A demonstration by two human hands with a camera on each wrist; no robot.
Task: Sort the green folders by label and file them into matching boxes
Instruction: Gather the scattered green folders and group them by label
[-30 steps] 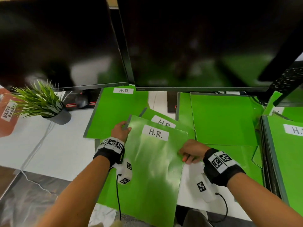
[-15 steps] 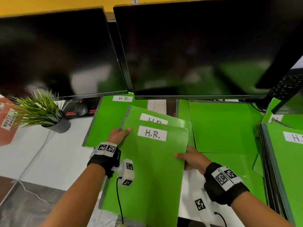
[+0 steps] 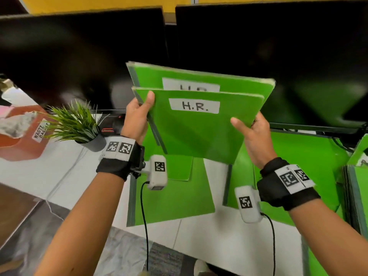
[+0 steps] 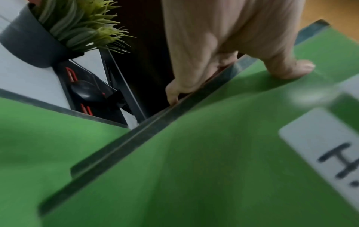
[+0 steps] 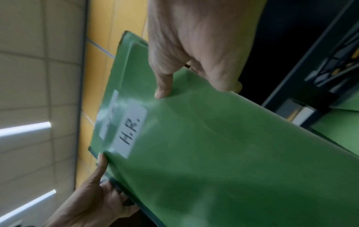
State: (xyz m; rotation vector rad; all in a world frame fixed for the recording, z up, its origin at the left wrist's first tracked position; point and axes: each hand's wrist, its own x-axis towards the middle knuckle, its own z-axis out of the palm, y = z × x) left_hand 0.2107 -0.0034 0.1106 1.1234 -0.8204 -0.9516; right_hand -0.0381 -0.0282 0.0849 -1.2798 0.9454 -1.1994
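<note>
Two green folders labelled "H.R." (image 3: 197,126) are held up in front of the monitors, one behind the other, tilted towards me. My left hand (image 3: 137,116) grips their left edge with the thumb on the front cover. My right hand (image 3: 253,134) grips the right edge, thumb on the front. The left wrist view shows the left hand (image 4: 223,50) pinching the folder edge (image 4: 194,153). The right wrist view shows the right hand (image 5: 194,53) on the front folder (image 5: 213,153). More green folders (image 3: 175,196) lie flat on the desk below. No box is in view.
Two dark monitors (image 3: 258,46) stand close behind the raised folders. A potted plant (image 3: 79,126) and an orange waste basket (image 3: 25,142) stand at the left. A stack of green folders (image 3: 356,196) lies at the right edge, with further green folders (image 3: 298,166) on the white desk (image 3: 49,176).
The two H.R. folders lay on the desk a second ago. Both hands squared them together and have lifted them up off the desk, in front of the monitors.
</note>
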